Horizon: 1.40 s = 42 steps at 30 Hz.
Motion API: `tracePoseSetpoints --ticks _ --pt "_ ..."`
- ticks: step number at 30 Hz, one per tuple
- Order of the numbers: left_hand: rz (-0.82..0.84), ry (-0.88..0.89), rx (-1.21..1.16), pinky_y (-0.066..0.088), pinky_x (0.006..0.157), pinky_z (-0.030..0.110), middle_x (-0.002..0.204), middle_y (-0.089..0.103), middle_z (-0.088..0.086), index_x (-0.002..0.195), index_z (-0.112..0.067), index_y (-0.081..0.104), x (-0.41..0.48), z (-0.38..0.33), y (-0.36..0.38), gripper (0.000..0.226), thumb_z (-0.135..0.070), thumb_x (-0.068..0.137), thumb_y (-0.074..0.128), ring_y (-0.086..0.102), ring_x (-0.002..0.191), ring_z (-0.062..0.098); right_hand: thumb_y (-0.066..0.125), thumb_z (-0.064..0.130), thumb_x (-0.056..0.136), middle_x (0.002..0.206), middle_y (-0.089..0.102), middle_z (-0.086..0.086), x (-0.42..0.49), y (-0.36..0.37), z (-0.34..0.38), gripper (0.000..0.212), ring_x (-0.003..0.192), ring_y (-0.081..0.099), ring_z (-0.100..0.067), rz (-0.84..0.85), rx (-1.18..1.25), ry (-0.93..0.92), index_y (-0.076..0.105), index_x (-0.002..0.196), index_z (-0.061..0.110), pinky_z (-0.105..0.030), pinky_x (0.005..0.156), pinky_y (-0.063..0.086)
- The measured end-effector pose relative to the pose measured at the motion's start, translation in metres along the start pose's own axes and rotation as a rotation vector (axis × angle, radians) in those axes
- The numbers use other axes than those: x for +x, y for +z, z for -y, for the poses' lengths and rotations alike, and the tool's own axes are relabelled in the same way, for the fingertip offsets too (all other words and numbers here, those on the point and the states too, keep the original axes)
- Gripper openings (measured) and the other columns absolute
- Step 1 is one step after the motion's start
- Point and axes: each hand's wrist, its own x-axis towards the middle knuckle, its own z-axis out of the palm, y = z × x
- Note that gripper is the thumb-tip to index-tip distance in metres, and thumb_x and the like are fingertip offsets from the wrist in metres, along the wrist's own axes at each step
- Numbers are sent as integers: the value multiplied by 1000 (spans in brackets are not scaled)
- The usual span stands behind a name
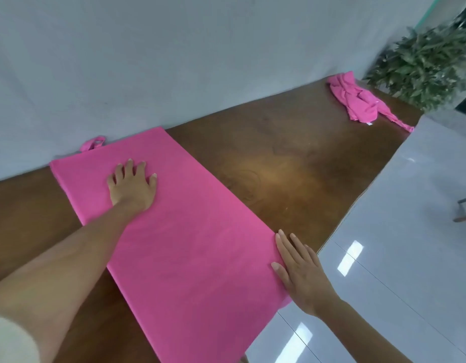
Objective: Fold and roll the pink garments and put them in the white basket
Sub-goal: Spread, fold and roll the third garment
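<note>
Folded pink garment [184,231] flat on table [292,158]; my left hand [131,186] pressing it with spread fingers, right hand [301,273] flat at its front-edge corner; crumpled garment [357,100] far corner

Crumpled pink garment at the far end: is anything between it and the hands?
Nothing visible. The left hand and right hand rest on the folded pink garment; only bare table separates them from the crumpled pink garment.

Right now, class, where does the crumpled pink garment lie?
In the head view, the crumpled pink garment lies at the far right end of the brown table, beside the green plant, apart from the flat pink garment.
</note>
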Motion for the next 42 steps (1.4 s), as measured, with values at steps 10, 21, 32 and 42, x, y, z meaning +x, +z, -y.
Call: tracePoseSetpoints --ticks 10,21,32,42 --pt "26 -75 -93 21 117 56 157 35 16 149 -18 45 10 -15 -13 55 -44 101 48 27 145 40 -7 70 95 165 -20 20 -31 10 -17 74 151 -25 -9 -18 89 74 -18 158 33 -42 125 -6" --pt "67 538 -216 26 108 45 139 58 -2 125 -21 67 -23 -115 -11 27 -27 99 63 45 132 24 -11 75 91 163 -11 27 -27 9 -15 78 150 -20 0 -61 268 131 -3 159 38 -42 125 2" --pt "198 631 203 31 94 39 108 56 -2 111 -22 63 -12 -162 -28 21 -34 94 69 42 110 23 69 39 93 121 46 13 5 -13 -24 21 112 35 -10 -174 408 246 62 111 31 -28 97 31" --pt "298 385 295 49 88 44 123 49 12 124 -14 51 -17 -156 -35 45 -53 101 51 53 102 28 57 61 92 77 56 11 -1 -28 -41 39 84 48 -10 -102 501 99 47 70 31 -28 71 39"
